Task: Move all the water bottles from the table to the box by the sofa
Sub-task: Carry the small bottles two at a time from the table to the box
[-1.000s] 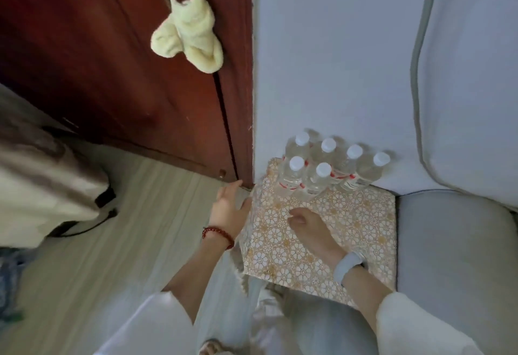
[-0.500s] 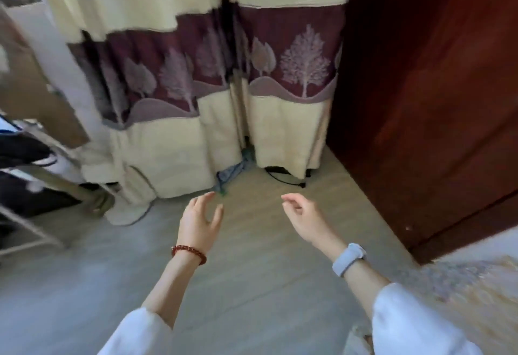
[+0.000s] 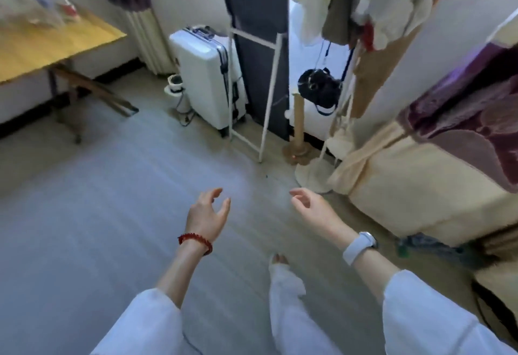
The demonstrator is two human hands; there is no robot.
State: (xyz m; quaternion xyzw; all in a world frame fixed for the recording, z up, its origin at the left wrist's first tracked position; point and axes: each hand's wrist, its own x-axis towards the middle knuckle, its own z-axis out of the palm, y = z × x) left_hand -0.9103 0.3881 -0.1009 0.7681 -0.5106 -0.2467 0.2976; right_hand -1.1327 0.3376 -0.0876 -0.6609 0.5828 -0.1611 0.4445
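Since half a second ago your view has swung off the curtain and the dark door, and the box with its bottles has dropped out of sight; now you face the open floor with the table [image 3: 60, 38] at the upper left.

Head view: your left hand [image 3: 206, 218] and right hand [image 3: 314, 209] both hang empty over the floor, fingers loosely curled and apart, gripping nothing. At least two water bottles [image 3: 50, 1] stand on the table's far end, well apart from you, blurred; they look upright, long axis vertical, caps up, though the smear makes any lean hard to judge. A white suitcase [image 3: 207, 74] stands against the wall beyond.

You seem to be on the walk back for another load. Next you need to cross to the table and close a hand round each bottle's body.
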